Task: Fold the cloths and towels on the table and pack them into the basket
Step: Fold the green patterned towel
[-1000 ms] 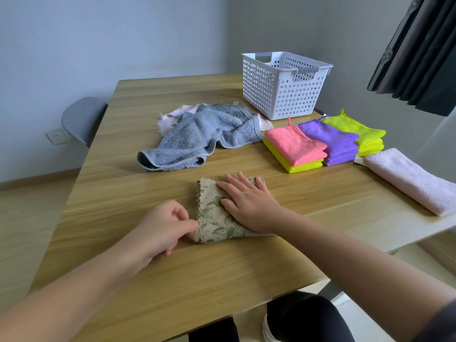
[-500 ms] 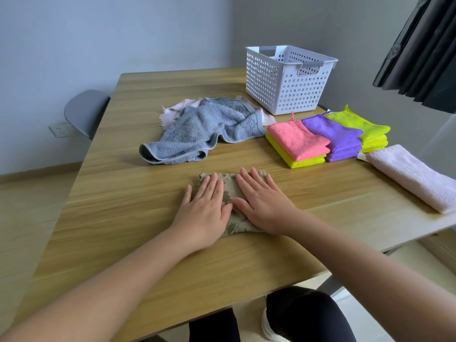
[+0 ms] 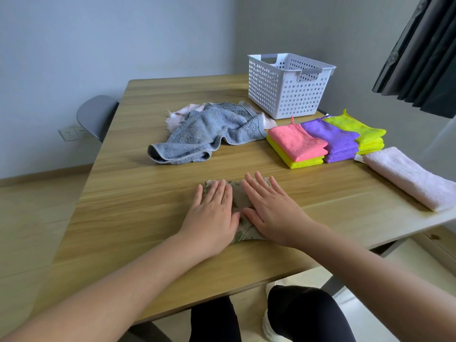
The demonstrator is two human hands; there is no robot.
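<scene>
A folded beige cloth with a green leaf print (image 3: 238, 198) lies near the front of the wooden table (image 3: 138, 208). My left hand (image 3: 212, 213) and my right hand (image 3: 271, 211) press flat on it side by side, fingers straight. A crumpled blue-grey towel (image 3: 204, 134) lies behind, on top of a pale pink cloth (image 3: 177, 113). The white perforated basket (image 3: 288, 85) stands at the back right. Folded pink (image 3: 296, 143), purple (image 3: 333, 138) and yellow-green (image 3: 357, 127) cloths sit in stacks to the right.
A folded pale pink towel (image 3: 407, 176) lies at the table's right edge. A grey chair (image 3: 95, 114) stands at the far left side. Dark curtains (image 3: 424, 53) hang at the upper right. My knees (image 3: 296, 314) show below the front edge.
My left hand let go of the cloth's left edge and came to lie flat on the cloth beside my right hand. Both hands have slid slightly over the cloth.
</scene>
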